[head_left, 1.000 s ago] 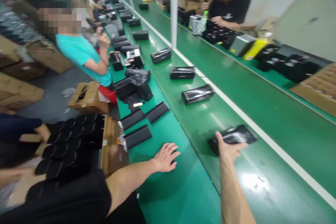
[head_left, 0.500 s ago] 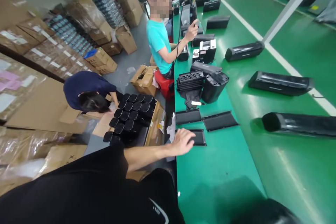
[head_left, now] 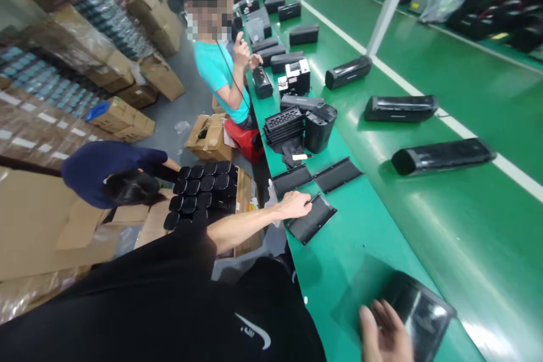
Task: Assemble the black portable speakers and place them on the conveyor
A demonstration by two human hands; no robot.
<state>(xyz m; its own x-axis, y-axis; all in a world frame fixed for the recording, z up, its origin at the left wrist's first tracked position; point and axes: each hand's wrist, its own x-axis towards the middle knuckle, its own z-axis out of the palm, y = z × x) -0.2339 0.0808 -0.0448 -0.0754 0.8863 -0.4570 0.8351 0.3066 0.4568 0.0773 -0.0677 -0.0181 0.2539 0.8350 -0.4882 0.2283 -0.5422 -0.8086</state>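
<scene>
In my head view, a carton [head_left: 242,192] holds rows of black rounded units [head_left: 207,184]. Bare green tabletop [head_left: 360,226] lies between the black panel [head_left: 313,219] and the glossy black case [head_left: 424,317] near its right edge. My left hand's [head_left: 297,205] grip pinches the flat, matte panel's corner; my right hand's [head_left: 387,332] is open by the case, contact unclear.

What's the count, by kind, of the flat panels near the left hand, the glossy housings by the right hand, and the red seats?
Flat black panels: 3
Glossy black housing: 1
Red seat: 1
Total: 5
</scene>
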